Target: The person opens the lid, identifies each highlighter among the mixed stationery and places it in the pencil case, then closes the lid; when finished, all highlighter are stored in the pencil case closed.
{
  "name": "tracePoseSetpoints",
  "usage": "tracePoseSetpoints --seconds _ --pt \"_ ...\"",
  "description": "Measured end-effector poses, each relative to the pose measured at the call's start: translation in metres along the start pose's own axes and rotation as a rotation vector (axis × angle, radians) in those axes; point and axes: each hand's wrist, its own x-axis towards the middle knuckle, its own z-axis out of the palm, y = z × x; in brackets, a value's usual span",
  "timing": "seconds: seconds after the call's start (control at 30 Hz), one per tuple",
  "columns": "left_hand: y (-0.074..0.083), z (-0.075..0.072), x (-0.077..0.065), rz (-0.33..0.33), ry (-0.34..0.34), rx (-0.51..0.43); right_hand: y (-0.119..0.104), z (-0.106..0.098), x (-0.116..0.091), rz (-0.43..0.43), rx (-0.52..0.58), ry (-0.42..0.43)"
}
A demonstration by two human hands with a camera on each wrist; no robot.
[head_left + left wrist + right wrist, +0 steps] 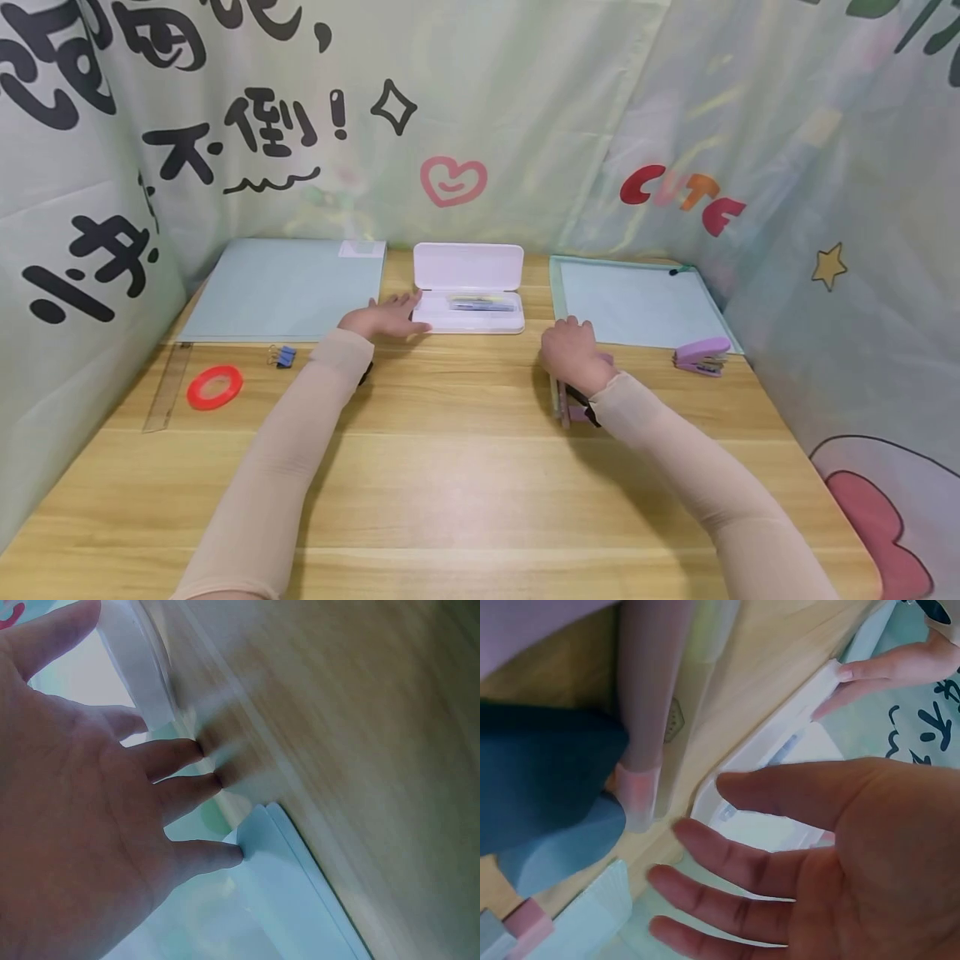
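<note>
A white pencil case stands with its lid raised at the back middle of the table, a few pens inside. My left hand is at its left side, fingers spread and thumb by the front corner; the left wrist view shows the palm holding nothing. Over to the right, my right hand hovers by two capped pens, one pink and one yellowish. In the right wrist view its loosely bent fingers are apart from these. A dark teal block lies beside the pens, its kind unclear.
Light blue folders lie at the back left and back right. A purple stapler is at the right. On the left are a clear ruler, a red ring-shaped roll and blue binder clips. Printed curtains enclose the table.
</note>
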Motion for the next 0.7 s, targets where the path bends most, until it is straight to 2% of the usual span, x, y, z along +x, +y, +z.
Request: tracePoseSetpoints --seconds 0.1,0.37,0.57,0.7 --pt "0.000 0.000 0.000 0.005 0.005 -0.009 0.001 -0.001 -0.004 0.002 -0.003 -0.036" --pt "-0.003 -0.002 0.000 0.012 0.004 -0.010 -0.003 0.005 -0.006 -0.009 0.054 -0.068" --pt "-0.003 -0.001 0.001 0.026 0.003 -0.003 -0.009 0.008 -0.005 0.023 0.091 -0.135" --pt "-0.003 -0.001 0.001 0.022 0.011 -0.008 -0.010 0.000 -0.001 0.063 0.164 -0.141"
